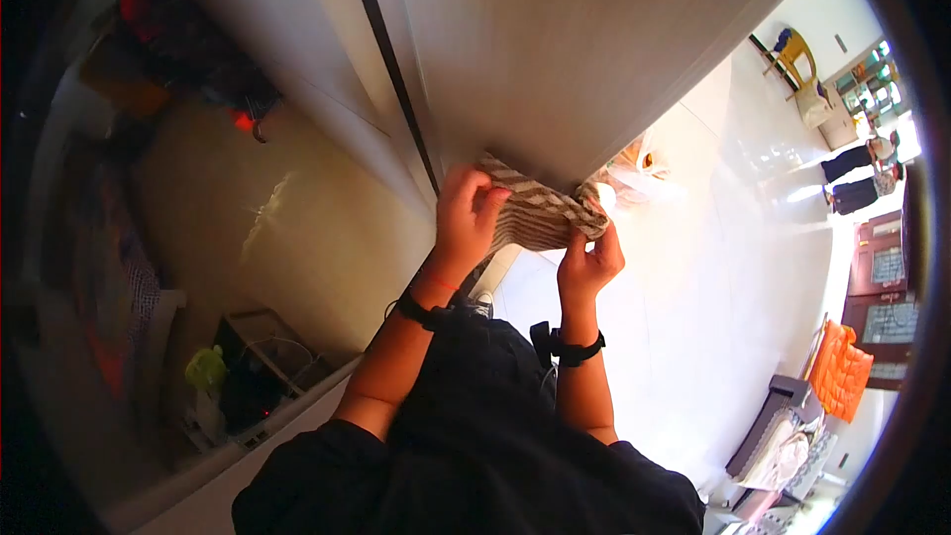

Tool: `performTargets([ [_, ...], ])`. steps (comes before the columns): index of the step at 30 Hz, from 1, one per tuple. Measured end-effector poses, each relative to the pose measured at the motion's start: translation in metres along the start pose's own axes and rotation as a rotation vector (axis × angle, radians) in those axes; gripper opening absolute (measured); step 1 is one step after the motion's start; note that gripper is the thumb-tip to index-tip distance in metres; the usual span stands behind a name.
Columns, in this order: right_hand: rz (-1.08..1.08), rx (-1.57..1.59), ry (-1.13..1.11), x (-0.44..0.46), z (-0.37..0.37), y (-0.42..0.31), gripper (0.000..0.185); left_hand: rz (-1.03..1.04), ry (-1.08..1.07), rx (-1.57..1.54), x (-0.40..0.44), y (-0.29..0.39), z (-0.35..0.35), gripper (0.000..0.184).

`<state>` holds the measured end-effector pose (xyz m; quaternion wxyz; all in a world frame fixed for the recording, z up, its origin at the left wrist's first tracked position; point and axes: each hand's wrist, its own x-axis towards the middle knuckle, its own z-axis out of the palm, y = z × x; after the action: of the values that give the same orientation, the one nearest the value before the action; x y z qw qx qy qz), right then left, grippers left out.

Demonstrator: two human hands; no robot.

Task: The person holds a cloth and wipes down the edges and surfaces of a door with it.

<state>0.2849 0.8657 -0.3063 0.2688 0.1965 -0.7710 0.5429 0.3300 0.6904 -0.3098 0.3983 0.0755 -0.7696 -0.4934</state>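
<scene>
A brown and cream striped cloth point(535, 210) stretches between my two hands, against the lower part of a grey door point(555, 50). My left hand point(468, 213) pinches the cloth's left end between thumb and fingers. At the cloth's right end, bunched near the door's edge, my right hand point(592, 260) grips it with closed fingers. Both wrists wear black bands. Part of the cloth hangs down between the hands.
A clear plastic bag point(639, 173) lies on the floor beyond the door edge. Two people point(862, 176) stand far right. A yellow chair point(795, 57), an orange cushion point(840, 373) and a sofa point(778, 426) are at the right. A dim room with a dark box point(267, 357) lies left.
</scene>
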Motion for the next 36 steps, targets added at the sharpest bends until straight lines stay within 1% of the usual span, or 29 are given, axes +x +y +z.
performTargets([
  [1,0.012,-0.003,-0.019,0.001,-0.004,-0.009,0.028,0.029,0.006,0.0,0.004,0.002,-0.008,0.02],
  [2,0.024,-0.003,-0.038,0.002,-0.007,-0.017,0.023,-0.02,-0.015,-0.02,0.005,0.006,-0.015,0.024],
  [3,0.055,0.003,-0.057,0.003,-0.009,-0.027,0.021,-0.01,-0.016,-0.05,0.007,0.011,-0.02,0.023],
  [5,0.117,0.015,-0.103,0.009,-0.002,-0.04,0.016,-0.086,-0.052,-0.103,0.014,0.004,-0.031,0.021],
  [8,0.186,0.12,-0.204,0.012,0.008,-0.056,0.016,-0.201,-0.115,-0.082,0.016,0.007,-0.058,0.02],
  [9,0.254,0.216,-0.241,0.012,0.011,-0.059,0.02,-0.19,-0.119,-0.08,0.015,0.006,-0.066,0.02],
  [11,0.346,0.409,-0.242,0.01,0.022,-0.07,0.026,-0.159,-0.127,-0.075,0.018,0.001,-0.084,0.021],
  [12,0.379,0.434,-0.262,0.01,0.029,-0.067,0.033,-0.203,-0.136,-0.116,0.021,-0.005,-0.092,0.021],
  [13,0.358,0.519,-0.296,0.009,0.031,-0.069,0.039,-0.209,-0.172,-0.131,0.021,-0.004,-0.104,0.02],
  [15,0.308,0.725,-0.326,0.015,0.028,-0.078,0.042,-0.213,-0.241,-0.162,0.022,0.006,-0.125,0.02],
  [16,0.272,0.75,-0.362,0.018,0.026,-0.085,0.045,-0.277,-0.31,-0.243,0.021,0.011,-0.135,0.017],
  [17,0.264,0.755,-0.33,0.02,0.029,-0.092,0.041,-0.272,-0.376,-0.28,0.02,0.012,-0.142,0.016],
  [19,0.318,0.822,-0.299,0.019,0.034,-0.097,0.035,-0.258,-0.511,-0.357,0.017,0.016,-0.152,0.016],
  [21,0.349,0.903,-0.26,0.017,0.037,-0.103,0.028,-0.392,-0.601,-0.347,0.008,0.013,-0.153,0.009],
  [22,0.362,0.945,-0.243,0.015,0.039,-0.105,0.026,-0.459,-0.59,-0.428,0.001,0.011,-0.151,0.011],
  [23,0.359,0.938,-0.236,0.013,0.042,-0.108,0.025,-0.527,-0.578,-0.508,-0.006,0.01,-0.148,0.016],
  [24,0.357,0.929,-0.227,0.01,0.046,-0.112,0.024,-0.695,-0.529,-0.657,-0.008,0.017,-0.146,0.033],
  [27,0.365,0.96,-0.187,0.009,0.055,-0.125,0.028,-0.686,-0.704,-0.62,-0.006,0.015,-0.154,0.044],
  [28,0.371,0.975,-0.187,0.008,0.058,-0.129,0.03,-0.663,-0.733,-0.651,-0.007,0.017,-0.154,0.042],
  [31,0.378,1.013,-0.191,0.005,0.062,-0.139,0.035,-0.416,-0.869,-0.485,0.001,0.012,-0.163,0.027],
  [32,0.379,1.024,-0.192,0.005,0.065,-0.14,0.037,-0.4,-0.871,-0.308,0.004,0.013,-0.168,0.022],
  [35,0.347,1.076,-0.226,0.01,0.08,-0.149,0.038,-0.23,-0.793,-0.112,0.008,-0.002,-0.175,0.025],
  [36,0.343,1.0,-0.218,0.008,0.083,-0.15,0.037,-0.109,-0.748,-0.084,0.01,-0.005,-0.18,0.026],
])
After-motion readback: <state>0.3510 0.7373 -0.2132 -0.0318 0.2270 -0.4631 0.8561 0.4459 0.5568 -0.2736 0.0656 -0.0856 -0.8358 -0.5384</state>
